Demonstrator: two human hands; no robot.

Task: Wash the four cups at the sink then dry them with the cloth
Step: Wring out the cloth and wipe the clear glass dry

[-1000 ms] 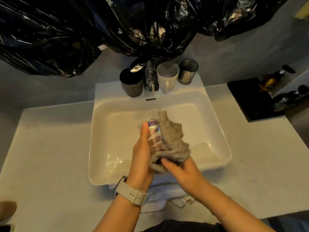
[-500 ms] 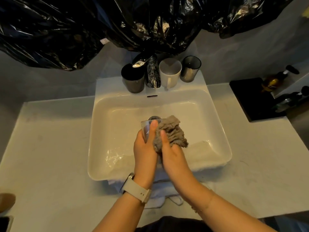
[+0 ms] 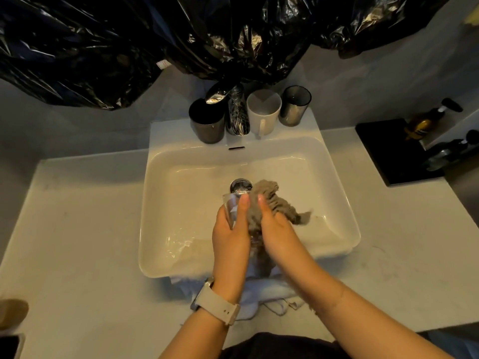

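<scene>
Cloth (image 3: 272, 203) lower now, near drain (image 3: 241, 185).

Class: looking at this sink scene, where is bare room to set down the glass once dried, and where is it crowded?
Free: the counter left of the sink, and right of it before the black tray. Crowded: the back ledge, with three cups beside the tap.

Over the white sink (image 3: 166, 193), left hand (image 3: 230, 237) grips a clear glass cup (image 3: 231, 207) while right hand (image 3: 278, 229) presses a grey cloth (image 3: 274, 203) against its side; dark cup (image 3: 206, 121), white mug (image 3: 263, 111) and grey tumbler (image 3: 295, 106) stand upright on the rear ledge flanking the faucet (image 3: 237, 112).
</scene>
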